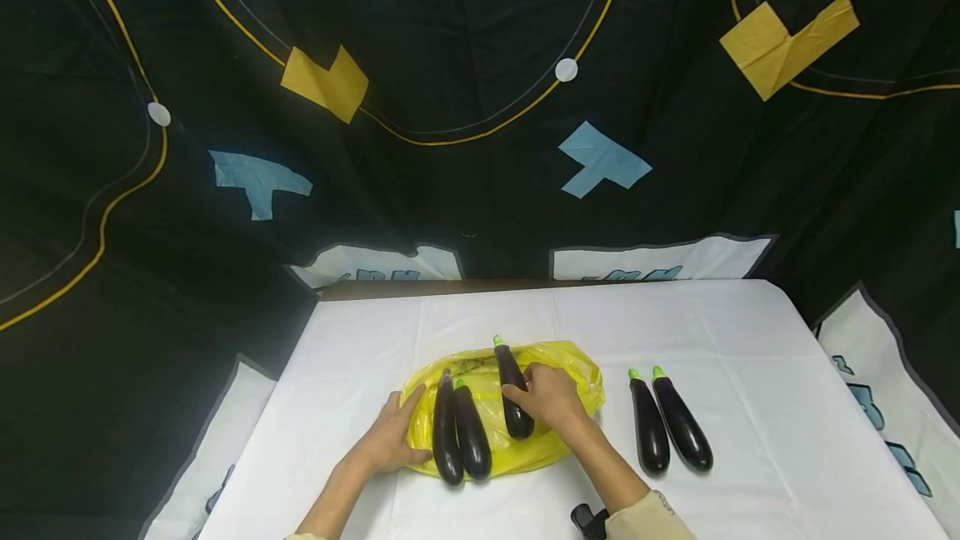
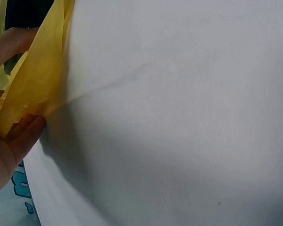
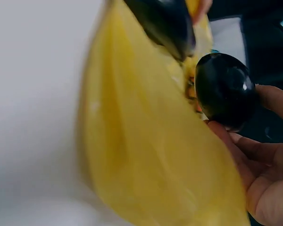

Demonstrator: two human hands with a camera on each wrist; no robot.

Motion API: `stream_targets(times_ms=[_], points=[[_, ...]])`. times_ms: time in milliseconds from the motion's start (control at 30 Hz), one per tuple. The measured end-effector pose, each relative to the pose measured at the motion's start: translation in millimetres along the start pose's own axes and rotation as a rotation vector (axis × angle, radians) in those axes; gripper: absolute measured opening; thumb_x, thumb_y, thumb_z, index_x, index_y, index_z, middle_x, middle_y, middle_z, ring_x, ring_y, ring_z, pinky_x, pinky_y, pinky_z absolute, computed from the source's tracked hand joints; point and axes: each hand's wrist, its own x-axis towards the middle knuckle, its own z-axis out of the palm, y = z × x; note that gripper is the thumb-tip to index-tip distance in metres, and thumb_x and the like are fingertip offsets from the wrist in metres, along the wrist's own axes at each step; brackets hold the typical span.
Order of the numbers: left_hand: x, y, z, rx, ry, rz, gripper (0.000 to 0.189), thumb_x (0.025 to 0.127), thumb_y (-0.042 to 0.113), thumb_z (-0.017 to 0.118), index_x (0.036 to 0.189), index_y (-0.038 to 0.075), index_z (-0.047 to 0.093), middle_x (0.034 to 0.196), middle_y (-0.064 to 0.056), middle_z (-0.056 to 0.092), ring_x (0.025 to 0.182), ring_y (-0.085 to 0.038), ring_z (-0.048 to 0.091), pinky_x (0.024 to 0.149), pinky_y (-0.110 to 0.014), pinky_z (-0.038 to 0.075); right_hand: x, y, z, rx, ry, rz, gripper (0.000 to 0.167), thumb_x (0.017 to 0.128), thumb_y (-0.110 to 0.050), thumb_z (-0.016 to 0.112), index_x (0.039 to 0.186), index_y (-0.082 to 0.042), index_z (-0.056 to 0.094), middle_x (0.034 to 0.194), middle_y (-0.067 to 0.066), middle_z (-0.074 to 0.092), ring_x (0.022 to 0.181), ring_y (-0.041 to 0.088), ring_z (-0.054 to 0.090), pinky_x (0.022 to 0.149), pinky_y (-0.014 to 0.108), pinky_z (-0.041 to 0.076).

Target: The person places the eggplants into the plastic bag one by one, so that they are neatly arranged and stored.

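A yellow plastic bag (image 1: 555,357) lies spread on the white table. My left hand (image 1: 390,436) holds its left edge; in the left wrist view the plastic (image 2: 42,70) passes between thumb and fingers. Over the bag's right half, my right hand (image 1: 551,397) grips a dark purple eggplant (image 1: 507,369) with a green stem end pointing away. The right wrist view shows this eggplant's rounded end (image 3: 226,89) between thumb and fingers. Two more eggplants, one (image 1: 446,432) beside the other (image 1: 473,436), lie side by side on the yellow plastic, their blunt ends at the near rim.
Right of the bag, a pair of eggplants, one (image 1: 649,427) left of the other (image 1: 683,425), lies on the white tablecloth (image 1: 780,407). A dark patterned curtain (image 1: 465,190) hangs behind the table. Near the right sleeve sits a small black object (image 1: 588,521).
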Motion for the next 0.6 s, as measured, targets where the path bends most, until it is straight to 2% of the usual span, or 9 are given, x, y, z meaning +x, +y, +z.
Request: stream_targets(times_ms=[133, 333, 600], points=[[0.0, -0.1, -0.6, 0.004, 0.001, 0.004, 0.109, 0.058, 0.037, 0.087, 0.148, 0.01, 0.031, 0.131, -0.017, 0.041, 0.115, -0.031, 0.048, 0.1, -0.05, 0.043, -1.6, 2, 20, 0.001, -0.028, -0.009, 0.035, 0.083, -0.036, 0.07, 0.088, -0.001, 0.062, 0.064, 0.001, 0.053, 0.054, 0.013, 0.049, 0.044, 0.024, 0.041], [0.9, -2.0, 0.7, 0.011, 0.002, 0.014, 0.109, 0.058, 0.036, 0.087, 0.148, 0.009, 0.031, 0.13, -0.017, 0.041, 0.116, -0.032, 0.048, 0.101, -0.05, 0.042, -4.5, 2, 47, 0.017, -0.055, -0.001, 0.033, 0.084, -0.033, 0.071, 0.081, -0.003, 0.058, 0.065, 0.003, 0.051, 0.055, 0.017, 0.046, 0.045, 0.027, 0.038], [1.6, -4.2, 3.0, 0.03, 0.012, 0.045, 0.11, 0.056, 0.034, 0.087, 0.148, 0.008, 0.031, 0.125, -0.017, 0.042, 0.111, -0.029, 0.048, 0.1, -0.048, 0.043, -3.4, 8, 65, -0.009, -0.033, 0.035, 0.033, 0.083, -0.035, 0.072, 0.077, -0.006, 0.056, 0.065, 0.003, 0.05, 0.059, 0.018, 0.047, 0.049, 0.03, 0.041]])
